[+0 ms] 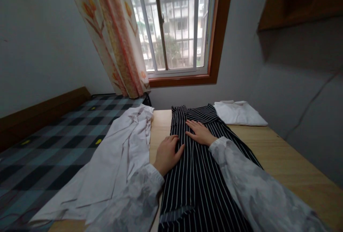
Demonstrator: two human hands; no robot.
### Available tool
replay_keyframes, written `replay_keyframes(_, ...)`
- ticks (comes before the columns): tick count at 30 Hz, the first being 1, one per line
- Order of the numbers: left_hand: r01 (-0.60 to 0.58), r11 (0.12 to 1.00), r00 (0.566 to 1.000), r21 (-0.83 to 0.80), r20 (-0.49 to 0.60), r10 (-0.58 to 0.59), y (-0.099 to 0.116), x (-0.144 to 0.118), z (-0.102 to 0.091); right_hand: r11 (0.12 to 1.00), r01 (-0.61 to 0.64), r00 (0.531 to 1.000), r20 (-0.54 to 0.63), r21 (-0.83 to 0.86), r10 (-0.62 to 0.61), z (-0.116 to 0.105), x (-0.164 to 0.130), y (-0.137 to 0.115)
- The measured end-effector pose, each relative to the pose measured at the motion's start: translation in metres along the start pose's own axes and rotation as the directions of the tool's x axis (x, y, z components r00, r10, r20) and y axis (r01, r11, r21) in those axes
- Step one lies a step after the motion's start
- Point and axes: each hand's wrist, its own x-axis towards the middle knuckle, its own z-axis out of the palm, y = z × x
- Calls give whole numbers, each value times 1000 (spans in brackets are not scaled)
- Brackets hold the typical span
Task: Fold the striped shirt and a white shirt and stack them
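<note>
A black garment with thin white stripes point(198, 164) lies stretched lengthwise on the wooden table point(284, 157); its waistband end points toward the window, and whether it is trousers or a skirt I cannot tell. My left hand point(167, 153) rests at its left edge, fingers extended and thumb apart. Farther up, my right hand point(199, 132) lies flat on the striped cloth with its fingers spread. Neither hand grips anything. My sleeves cover part of the garment's lower sides.
White clothing point(115, 157) lies loosely along the left, between the table and a plaid-covered bed point(66, 135). A folded white cloth point(239, 113) sits at the table's far right. Behind are a curtain point(115, 39) and a window point(174, 28); a wooden shelf point(297, 6) juts out upper right.
</note>
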Motion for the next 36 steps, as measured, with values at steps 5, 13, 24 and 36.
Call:
replay_keyframes(5,60,998,994,16,-92,-58,-22,-1,11,1000,-14,1000,-4,10,14,-1,-1,0)
replay_keyframes(13,268,955,954,-125,-105,-281,-22,8,2,1000,-31,999,7,1,31,-6,-8,-6)
replay_keyframes(24,324,944,940,66,89,-329,-6,6,-13,999,-31,999,23,-22,32,-6,-19,-15)
replay_keyframes(36,352,925,935,-141,11,-354,-2,5,-25,999,-4,1000,27,-45,5,-11,-54,-33)
